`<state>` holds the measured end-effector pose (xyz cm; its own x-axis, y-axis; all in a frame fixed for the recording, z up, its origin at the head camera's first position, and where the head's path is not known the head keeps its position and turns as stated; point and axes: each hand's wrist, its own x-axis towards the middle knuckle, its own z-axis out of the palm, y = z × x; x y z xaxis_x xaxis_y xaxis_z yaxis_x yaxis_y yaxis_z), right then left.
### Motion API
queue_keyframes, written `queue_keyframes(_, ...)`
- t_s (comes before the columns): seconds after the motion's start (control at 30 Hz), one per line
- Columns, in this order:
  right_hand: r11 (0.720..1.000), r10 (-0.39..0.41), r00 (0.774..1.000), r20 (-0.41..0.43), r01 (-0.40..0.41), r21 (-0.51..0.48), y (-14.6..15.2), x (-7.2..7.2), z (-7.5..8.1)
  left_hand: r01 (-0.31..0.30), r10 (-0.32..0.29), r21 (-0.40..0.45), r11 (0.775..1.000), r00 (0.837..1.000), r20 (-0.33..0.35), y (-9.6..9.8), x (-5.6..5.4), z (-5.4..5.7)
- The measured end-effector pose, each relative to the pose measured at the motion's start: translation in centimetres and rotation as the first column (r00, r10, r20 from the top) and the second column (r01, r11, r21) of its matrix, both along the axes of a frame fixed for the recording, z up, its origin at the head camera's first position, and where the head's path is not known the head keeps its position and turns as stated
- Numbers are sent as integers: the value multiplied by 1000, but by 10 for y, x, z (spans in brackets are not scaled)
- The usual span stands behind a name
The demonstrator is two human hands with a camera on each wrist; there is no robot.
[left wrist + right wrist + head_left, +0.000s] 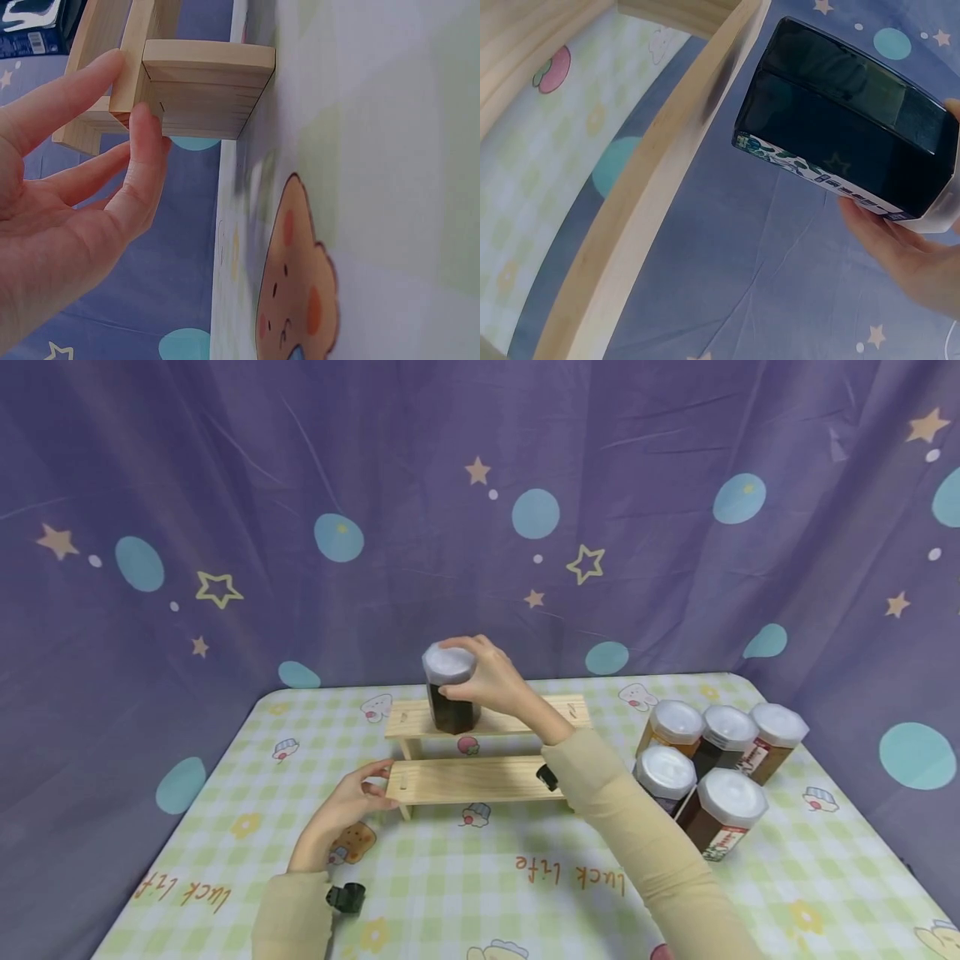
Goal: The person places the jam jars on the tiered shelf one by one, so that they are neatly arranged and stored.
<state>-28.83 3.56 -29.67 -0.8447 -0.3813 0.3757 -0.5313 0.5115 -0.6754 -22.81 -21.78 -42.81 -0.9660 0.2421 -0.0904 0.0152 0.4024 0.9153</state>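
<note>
My right hand [491, 681] grips a dark-filled jar [452, 714] by its whitish lid, fingers over the top and thumb on the near side. The jar stands close over the upper board [517, 723] of a two-tier wooden rack, left of its middle. In the right wrist view, the jar [840, 112] shows dark sides and a printed label strip, its base near the board edge [652, 172]. My left hand [348, 802] holds the left end of the lower board [472, 779], thumb and fingers at its corners; the left wrist view shows fingertips on the wood [133, 75].
On the right stand several lidded jars in a cluster, including an amber one [671, 727], dark ones [723, 739], and a brown one with a red-and-white label [720, 814]. A checked cloth [450, 893] covers the table. Behind it hangs a purple curtain [420, 593].
</note>
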Motion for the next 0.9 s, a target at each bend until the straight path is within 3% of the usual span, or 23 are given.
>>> queue_keyframes(0.9,1000,-28,997,66,27,7,-31,-17,-10,-1,1,-15,1000,1000,3,0,-1,0)
